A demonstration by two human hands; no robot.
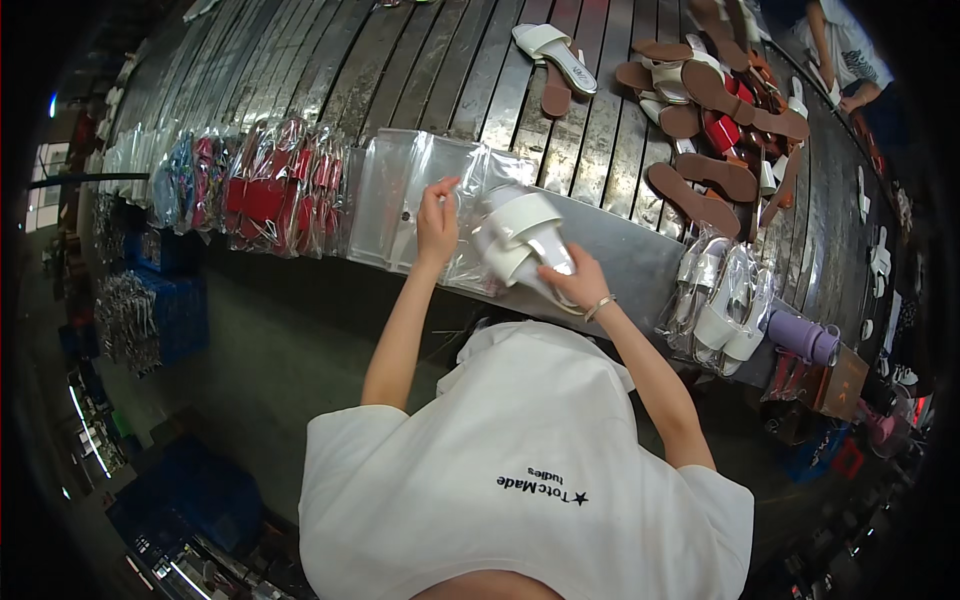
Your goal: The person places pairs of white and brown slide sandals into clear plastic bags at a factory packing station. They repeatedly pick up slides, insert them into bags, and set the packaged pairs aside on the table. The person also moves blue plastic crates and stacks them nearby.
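My right hand (575,282) grips a pair of white slide sandals (520,235) by the heel end, their toes pointing up and left into a clear plastic bag (470,175). My left hand (437,218) pinches the open edge of that bag, just left of the sandals. The bag lies on top of a stack of flat clear bags (385,200) at the near edge of the metal slatted table (420,70). A thin bracelet shows on my right wrist.
Bagged red sandals (265,190) stand in a row to the left. Bagged white sandals (725,305) and a purple bottle (800,335) sit at the right. Loose brown and white sandals (700,110) are piled at the back right, where another person (845,50) works.
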